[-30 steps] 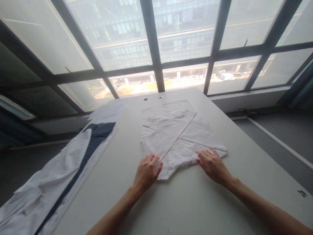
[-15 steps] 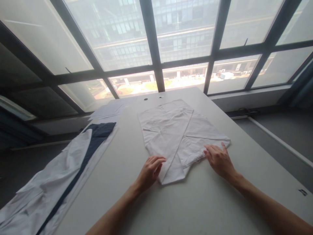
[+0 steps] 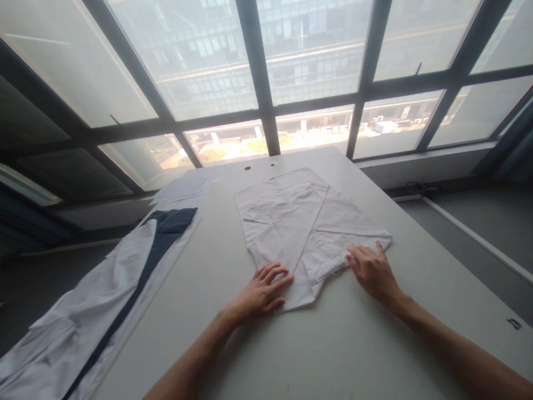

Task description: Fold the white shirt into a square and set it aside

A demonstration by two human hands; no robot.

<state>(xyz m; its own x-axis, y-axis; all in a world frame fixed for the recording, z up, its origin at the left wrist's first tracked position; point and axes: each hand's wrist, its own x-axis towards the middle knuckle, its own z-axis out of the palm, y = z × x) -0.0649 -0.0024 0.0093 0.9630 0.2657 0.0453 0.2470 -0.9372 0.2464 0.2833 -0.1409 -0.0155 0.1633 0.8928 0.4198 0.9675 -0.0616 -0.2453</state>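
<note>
A folded white cloth lies flat in the middle of a pale table. My left hand rests on the cloth's near corner, fingers stretched out and flat. My right hand lies flat on the cloth's near right edge, fingers spread. Neither hand holds anything.
A white and dark blue garment is spread along the table's left side and hangs over its edge. More white fabric lies at the far left corner. Two small holes mark the table's far end, below large windows.
The cloth has turned a little on the table under both hands. My left hand slid right onto the cloth's near corner and flattened; my right hand shifted right and then held still.
</note>
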